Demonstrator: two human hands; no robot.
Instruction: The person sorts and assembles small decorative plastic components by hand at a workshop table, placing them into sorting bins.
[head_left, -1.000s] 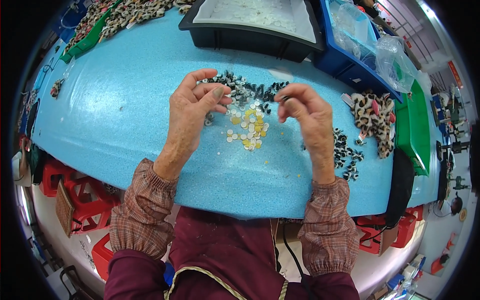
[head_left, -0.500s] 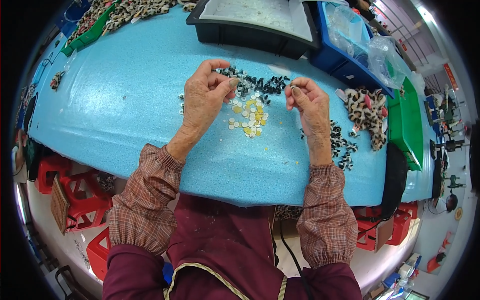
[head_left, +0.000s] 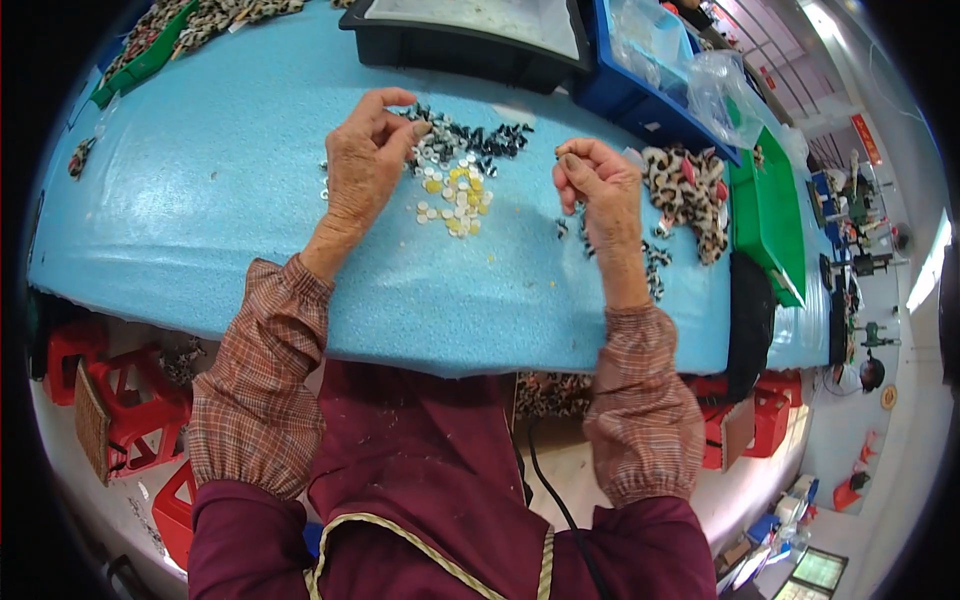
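My left hand [head_left: 368, 152] is closed, thumb and fingers brought together at the left edge of a heap of small grey pieces [head_left: 436, 147]. Whatever those fingers hold is too small or hidden to name. Small black pieces [head_left: 492, 140] spread to the right of that heap. Just below lie white and yellow round discs [head_left: 462, 205], flat on the blue-covered table [head_left: 230, 170]. My right hand [head_left: 602, 182] pinches a tiny dark piece [head_left: 561, 154] at its fingertips, above the table. Below its wrist, a second scatter of small black-and-grey pieces [head_left: 656, 268] is partly covered by the hand and forearm.
A black tray [head_left: 455, 55] with a white liner stands at the back, beside a blue crate [head_left: 640, 105] holding clear plastic. On the right are spotted plush pieces [head_left: 690, 190] and a green bin [head_left: 770, 220]. Another green tray [head_left: 145, 68] with plush is far left.
The whole scene has shifted left and up in the picture. My right hand has moved slightly rightward from the black pieces; my left hand stays beside the heap.
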